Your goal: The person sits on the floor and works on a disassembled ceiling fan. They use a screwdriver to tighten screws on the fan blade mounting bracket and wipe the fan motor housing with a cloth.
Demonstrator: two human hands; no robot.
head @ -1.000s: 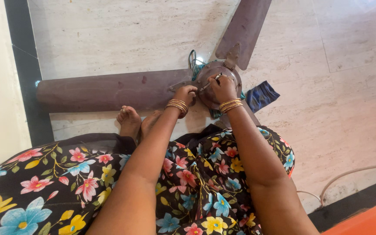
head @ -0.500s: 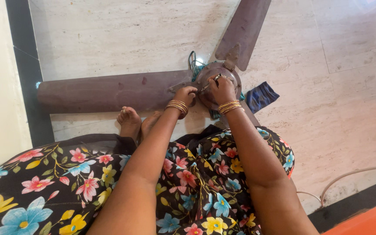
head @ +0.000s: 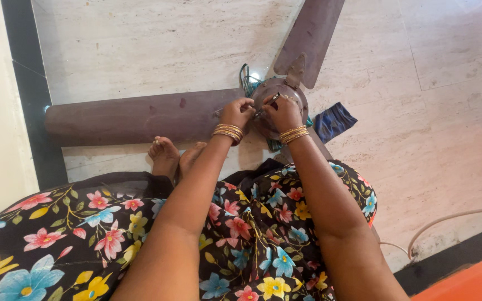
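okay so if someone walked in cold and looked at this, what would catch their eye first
A brown ceiling fan lies flat on the pale stone floor, its blades spread out from a round hub at centre. Both hands meet on that hub: the left hand and right hand, each with gold bangles at the wrist, the right holding a small tool. Lower down, a black floral dress fills the foreground.

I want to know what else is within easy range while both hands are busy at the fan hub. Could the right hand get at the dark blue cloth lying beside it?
Probably yes. The right hand is at the fan hub, and the dark blue cloth lies on bare floor just beyond, with nothing between.
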